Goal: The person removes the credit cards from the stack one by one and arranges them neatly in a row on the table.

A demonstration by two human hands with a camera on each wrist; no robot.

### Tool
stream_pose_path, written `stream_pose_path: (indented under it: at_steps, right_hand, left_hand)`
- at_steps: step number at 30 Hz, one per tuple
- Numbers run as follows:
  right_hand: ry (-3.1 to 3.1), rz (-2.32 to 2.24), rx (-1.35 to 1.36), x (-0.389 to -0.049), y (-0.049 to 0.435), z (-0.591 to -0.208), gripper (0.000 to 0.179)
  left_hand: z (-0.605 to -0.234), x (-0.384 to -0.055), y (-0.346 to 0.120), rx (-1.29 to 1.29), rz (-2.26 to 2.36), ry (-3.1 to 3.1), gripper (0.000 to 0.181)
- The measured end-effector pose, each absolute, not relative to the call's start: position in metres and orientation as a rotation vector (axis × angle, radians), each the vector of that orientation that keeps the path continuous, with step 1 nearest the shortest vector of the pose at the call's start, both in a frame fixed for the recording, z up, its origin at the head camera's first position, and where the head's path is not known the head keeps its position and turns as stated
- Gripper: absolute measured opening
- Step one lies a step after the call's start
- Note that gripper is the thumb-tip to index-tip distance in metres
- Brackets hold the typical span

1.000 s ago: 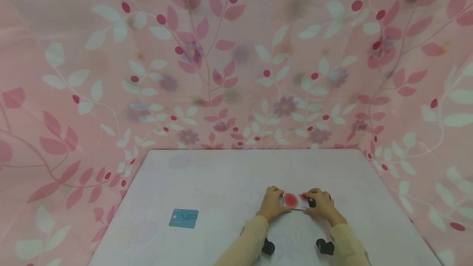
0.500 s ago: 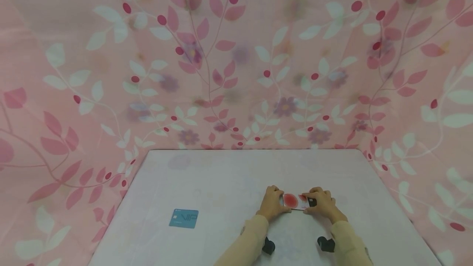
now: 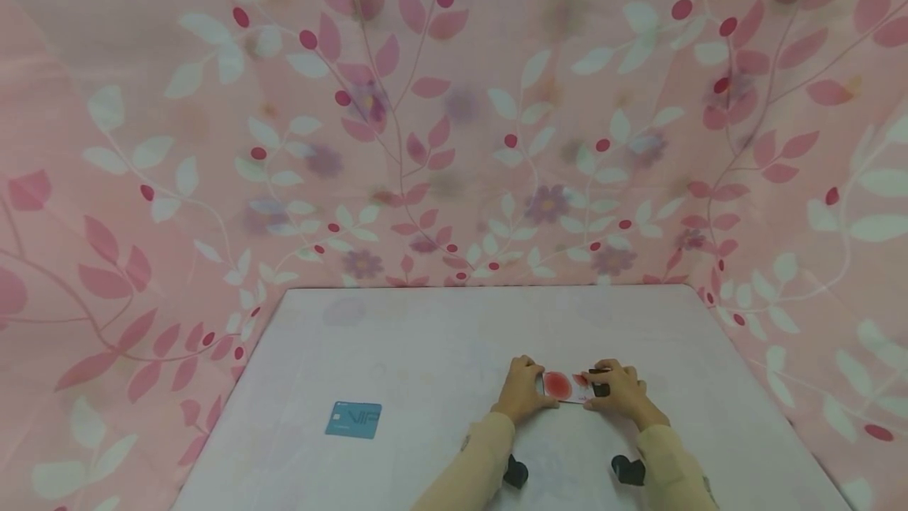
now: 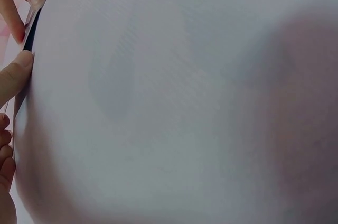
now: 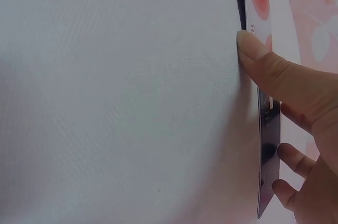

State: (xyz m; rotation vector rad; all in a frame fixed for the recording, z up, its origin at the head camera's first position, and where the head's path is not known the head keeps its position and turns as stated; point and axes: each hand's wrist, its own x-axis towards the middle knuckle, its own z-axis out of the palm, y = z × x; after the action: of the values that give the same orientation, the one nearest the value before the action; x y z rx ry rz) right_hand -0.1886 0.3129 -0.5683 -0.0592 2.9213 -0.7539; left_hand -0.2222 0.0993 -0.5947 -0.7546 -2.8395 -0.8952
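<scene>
Since a second ago, the right hand (image 3: 619,394) has shifted very slightly right; more of the dark card (image 3: 601,390) now shows at its fingers, including a strip on their far side.

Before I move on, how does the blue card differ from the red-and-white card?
The blue card shows VIP lettering; the red-and-white card shows a red circle. The blue card lies on the table with no hand on it, while the red-and-white card is held between the left hand and right hand. The blue card's face is uncovered; fingers partly cover the red-and-white card. Both look thin and flat.
</scene>
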Motion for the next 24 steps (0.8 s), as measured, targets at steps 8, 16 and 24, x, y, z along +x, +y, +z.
stream_pose_path:
  at_steps: [8, 16, 24]
  right_hand:
    - [2.935, -0.766, -0.071, -0.1876, 0.3139, -0.5719, 0.059]
    - [2.936, -0.764, -0.069, -0.1868, 0.3137, -0.5726, 0.058]
    - [2.926, -0.725, -0.052, -0.1864, 0.3129, -0.5717, 0.059]
  left_hand:
    - [-0.5947, -0.2224, 0.0959, -0.788, -0.918, -2.807, 0.06]
    - [-0.5943, -0.2253, 0.0912, -0.858, -0.943, -2.802, 0.058]
    - [-0.593, -0.2248, 0.0901, -0.884, -0.925, -2.827, 0.057]
